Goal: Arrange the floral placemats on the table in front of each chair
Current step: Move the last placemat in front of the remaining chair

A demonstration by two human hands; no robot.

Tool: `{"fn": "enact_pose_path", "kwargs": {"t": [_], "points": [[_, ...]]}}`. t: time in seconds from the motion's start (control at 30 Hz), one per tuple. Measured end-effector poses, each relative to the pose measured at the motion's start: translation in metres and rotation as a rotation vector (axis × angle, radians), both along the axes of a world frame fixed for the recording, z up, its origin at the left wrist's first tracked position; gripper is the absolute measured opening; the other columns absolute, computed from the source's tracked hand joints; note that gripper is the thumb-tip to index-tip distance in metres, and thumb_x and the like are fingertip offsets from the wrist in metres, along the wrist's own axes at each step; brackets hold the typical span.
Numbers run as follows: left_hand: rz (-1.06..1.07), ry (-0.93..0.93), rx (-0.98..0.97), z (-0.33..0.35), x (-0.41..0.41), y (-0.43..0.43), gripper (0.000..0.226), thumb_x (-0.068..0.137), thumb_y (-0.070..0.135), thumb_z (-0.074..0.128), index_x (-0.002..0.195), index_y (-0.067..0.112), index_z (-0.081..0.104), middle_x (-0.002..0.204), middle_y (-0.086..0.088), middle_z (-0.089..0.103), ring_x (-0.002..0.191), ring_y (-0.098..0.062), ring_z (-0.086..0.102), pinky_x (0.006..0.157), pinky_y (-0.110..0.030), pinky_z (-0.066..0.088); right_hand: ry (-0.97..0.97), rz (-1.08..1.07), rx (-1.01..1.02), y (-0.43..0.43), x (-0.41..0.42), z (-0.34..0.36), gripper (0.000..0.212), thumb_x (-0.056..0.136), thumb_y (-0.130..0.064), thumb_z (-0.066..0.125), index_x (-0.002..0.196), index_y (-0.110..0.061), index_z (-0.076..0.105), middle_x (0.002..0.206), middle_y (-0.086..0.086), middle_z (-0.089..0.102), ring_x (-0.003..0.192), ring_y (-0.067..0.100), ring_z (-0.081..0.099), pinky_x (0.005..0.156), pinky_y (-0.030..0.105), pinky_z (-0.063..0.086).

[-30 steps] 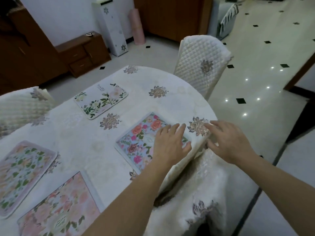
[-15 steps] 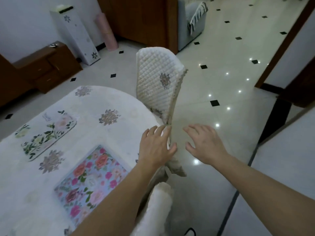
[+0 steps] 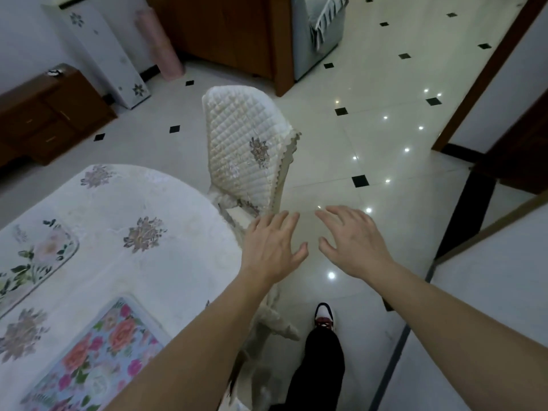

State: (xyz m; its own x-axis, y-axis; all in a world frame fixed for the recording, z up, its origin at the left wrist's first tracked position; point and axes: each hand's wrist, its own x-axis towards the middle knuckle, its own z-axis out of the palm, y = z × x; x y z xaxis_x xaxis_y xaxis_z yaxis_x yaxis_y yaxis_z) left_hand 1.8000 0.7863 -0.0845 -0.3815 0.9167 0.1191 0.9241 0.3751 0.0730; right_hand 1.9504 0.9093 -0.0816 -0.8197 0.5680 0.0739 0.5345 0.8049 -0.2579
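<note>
A blue floral placemat (image 3: 95,360) with pink and orange flowers lies near the table's right edge at the bottom left. A white placemat (image 3: 32,256) with green leaves lies further left, cut off by the frame edge. The table (image 3: 166,262) wears a white cloth with grey flower prints. A chair (image 3: 246,149) in a quilted white cover stands just past the table's far right edge. My left hand (image 3: 271,250) hovers with spread fingers just off the table edge, below the chair. Beside it my right hand (image 3: 353,244) is spread over the floor. Both hold nothing.
Glossy cream floor tiles (image 3: 370,137) with black diamonds lie to the right. My leg and shoe (image 3: 324,318) stand by the table's hanging cloth. A low wooden cabinet (image 3: 50,114), a white floral column (image 3: 100,48) and a pink roll (image 3: 160,46) line the far wall.
Both hands left the blue placemat and the table edge and now hover in the air. The view swung right, toward the quilted chair and the floor.
</note>
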Motion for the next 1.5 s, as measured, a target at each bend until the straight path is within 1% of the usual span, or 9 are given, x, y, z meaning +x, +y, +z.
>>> {"fn": "enact_pose_path", "kwargs": {"t": [0.1, 0.23, 0.4, 0.5, 0.63, 0.9, 1.17, 1.3, 1.5], "points": [[-0.005, 0.007, 0.003, -0.006, -0.018, 0.053, 0.065, 0.084, 0.059, 0.046, 0.136, 0.021, 0.048, 0.131, -0.001, 0.061, 0.116, -0.025, 0.056, 0.097, -0.043, 0.045, -0.002, -0.028, 0.0, 0.051, -0.016, -0.002, 0.056, 0.089, -0.041, 0.053, 0.142, -0.024, 0.046, 0.142, 0.004, 0.051, 0.133, 0.022, 0.043, 0.113, 0.044, 0.031], [-0.009, -0.009, -0.011, -0.006, -0.046, 0.129, 0.067, 0.084, 0.06, 0.042, 0.138, 0.021, 0.046, 0.136, -0.001, 0.058, 0.124, -0.025, 0.051, 0.106, -0.045, 0.039, -0.006, -0.078, -0.008, 0.126, -0.039, 0.001, 0.057, 0.09, -0.04, 0.054, 0.144, -0.024, 0.045, 0.144, 0.005, 0.049, 0.135, 0.023, 0.042, 0.115, 0.044, 0.028], [-0.027, 0.046, -0.031, 0.015, -0.089, 0.209, 0.069, 0.086, 0.062, 0.038, 0.143, 0.023, 0.04, 0.144, -0.002, 0.051, 0.132, -0.025, 0.044, 0.112, -0.047, 0.034, 0.046, -0.133, 0.001, 0.215, -0.068, 0.018, 0.056, 0.089, -0.039, 0.057, 0.142, -0.024, 0.048, 0.141, 0.006, 0.052, 0.132, 0.024, 0.045, 0.112, 0.044, 0.032], [-0.004, 0.067, -0.026, 0.026, -0.109, 0.246, 0.07, 0.086, 0.064, 0.035, 0.144, 0.025, 0.039, 0.146, -0.001, 0.049, 0.134, -0.025, 0.043, 0.112, -0.046, 0.033, 0.087, -0.157, 0.006, 0.252, -0.086, 0.025, 0.056, 0.088, -0.037, 0.058, 0.141, -0.024, 0.049, 0.141, 0.006, 0.053, 0.131, 0.024, 0.046, 0.111, 0.044, 0.033], [0.018, 0.063, 0.003, 0.033, -0.133, 0.291, 0.069, 0.086, 0.063, 0.033, 0.143, 0.026, 0.04, 0.144, 0.002, 0.051, 0.133, -0.024, 0.044, 0.111, -0.044, 0.034, 0.115, -0.15, 0.019, 0.293, -0.111, 0.03, 0.055, 0.089, -0.036, 0.059, 0.141, -0.023, 0.049, 0.141, 0.007, 0.053, 0.132, 0.025, 0.045, 0.111, 0.043, 0.031], [0.092, 0.037, 0.004, 0.025, -0.18, 0.381, 0.069, 0.086, 0.061, 0.04, 0.144, 0.024, 0.041, 0.144, 0.0, 0.053, 0.131, -0.026, 0.045, 0.109, -0.044, 0.036, 0.102, -0.083, 0.004, 0.393, -0.165, 0.023, 0.055, 0.09, -0.037, 0.056, 0.143, -0.024, 0.047, 0.143, 0.006, 0.051, 0.133, 0.025, 0.043, 0.112, 0.044, 0.03], [0.216, 0.074, -0.029, 0.025, -0.242, 0.508, 0.068, 0.088, 0.061, 0.041, 0.145, 0.025, 0.04, 0.144, 0.0, 0.053, 0.131, -0.025, 0.046, 0.109, -0.043, 0.036, 0.109, 0.032, 0.014, 0.54, -0.242, 0.027, 0.056, 0.09, -0.037, 0.057, 0.143, -0.024, 0.047, 0.142, 0.007, 0.052, 0.132, 0.025, 0.045, 0.111, 0.044, 0.032], [0.282, 0.079, -0.012, 0.032, -0.27, 0.563, 0.066, 0.088, 0.061, 0.042, 0.143, 0.025, 0.042, 0.143, 0.0, 0.054, 0.13, -0.024, 0.048, 0.108, -0.043, 0.038, 0.117, 0.087, -0.012, 0.603, -0.282, 0.035, 0.055, 0.09, -0.038, 0.055, 0.143, -0.024, 0.046, 0.143, 0.007, 0.051, 0.132, 0.025, 0.044, 0.111, 0.044, 0.032], [0.364, 0.072, -0.039, 0.037, -0.312, 0.61, 0.068, 0.087, 0.061, 0.039, 0.144, 0.024, 0.041, 0.144, -0.001, 0.053, 0.131, -0.025, 0.048, 0.109, -0.044, 0.039, 0.096, 0.165, -0.017, 0.666, -0.336, 0.035, 0.056, 0.091, -0.039, 0.054, 0.144, -0.025, 0.044, 0.144, 0.006, 0.05, 0.133, 0.024, 0.043, 0.112, 0.044, 0.031]]}}
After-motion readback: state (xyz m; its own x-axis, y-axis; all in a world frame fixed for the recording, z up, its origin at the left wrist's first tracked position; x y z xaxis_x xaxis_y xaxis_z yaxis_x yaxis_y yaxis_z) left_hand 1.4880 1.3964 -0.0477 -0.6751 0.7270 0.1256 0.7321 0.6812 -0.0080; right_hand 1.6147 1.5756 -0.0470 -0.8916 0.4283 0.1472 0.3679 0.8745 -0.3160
